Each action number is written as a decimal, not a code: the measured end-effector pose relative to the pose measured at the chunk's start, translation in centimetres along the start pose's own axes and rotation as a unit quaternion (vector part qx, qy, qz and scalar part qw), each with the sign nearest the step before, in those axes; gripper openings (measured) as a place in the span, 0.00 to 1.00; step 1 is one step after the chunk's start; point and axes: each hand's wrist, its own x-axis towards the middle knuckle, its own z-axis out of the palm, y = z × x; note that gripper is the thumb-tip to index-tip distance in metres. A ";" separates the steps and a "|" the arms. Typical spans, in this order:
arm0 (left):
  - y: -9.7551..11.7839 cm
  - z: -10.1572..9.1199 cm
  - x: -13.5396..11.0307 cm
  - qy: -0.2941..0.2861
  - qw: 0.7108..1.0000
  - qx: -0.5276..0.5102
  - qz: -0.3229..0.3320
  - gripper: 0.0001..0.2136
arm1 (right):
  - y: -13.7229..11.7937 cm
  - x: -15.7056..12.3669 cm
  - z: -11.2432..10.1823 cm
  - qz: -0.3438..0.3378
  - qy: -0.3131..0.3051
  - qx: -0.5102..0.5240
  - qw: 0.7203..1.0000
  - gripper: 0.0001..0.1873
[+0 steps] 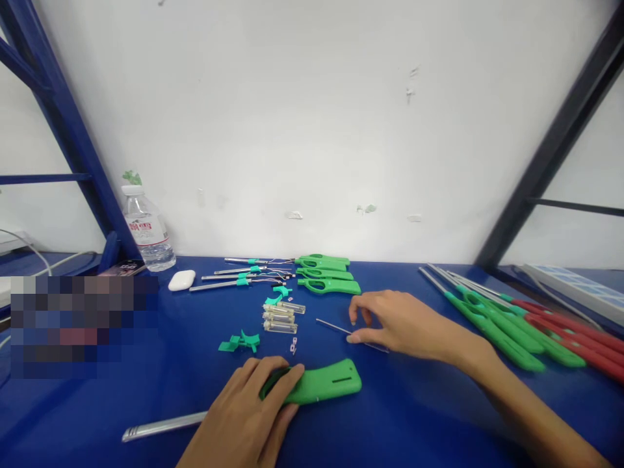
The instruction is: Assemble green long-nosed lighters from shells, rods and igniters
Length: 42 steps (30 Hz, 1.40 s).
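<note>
On the blue counter [185,338] lie a thin metal rod [334,327], clear plastic cylinders [279,327] centrally, red and green plastic-handled tools [511,348] right, a rounded white case [182,280] far left.

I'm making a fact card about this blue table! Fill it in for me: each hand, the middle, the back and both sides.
Table: blue
Left hand: gripping a green handle; a silver tube sticks out past the hand
Right hand: at a thin rod; its grip is unclear
Middle: clear cartridges, teal pieces
Back: more green handles
Left side: water bottle, white case
Right side: green tools, red tools
</note>
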 end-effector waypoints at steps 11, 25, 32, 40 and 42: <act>0.0 -0.1 0.2 0.002 1.000 -0.001 -0.004 0.20 | 0.8 -0.4 -0.3 -0.016 0.045 0.014 0.999 0.12; 0.0 -0.3 0.0 -0.006 1.000 -0.004 -0.006 0.21 | -2.1 -1.2 -1.9 -0.062 0.196 0.240 0.949 0.20; 0.0 -0.1 0.3 -0.003 1.000 -0.008 -0.009 0.20 | -2.6 -0.9 -1.2 -0.086 0.145 0.262 0.950 0.16; 0.1 -0.2 0.2 -0.009 1.000 -0.009 -0.007 0.21 | -2.7 -1.0 -1.1 -0.088 0.134 0.259 0.953 0.15; 0.1 -0.2 0.2 -0.009 1.000 -0.010 -0.008 0.21 | -2.6 -1.0 -1.0 -0.095 0.130 0.259 0.952 0.16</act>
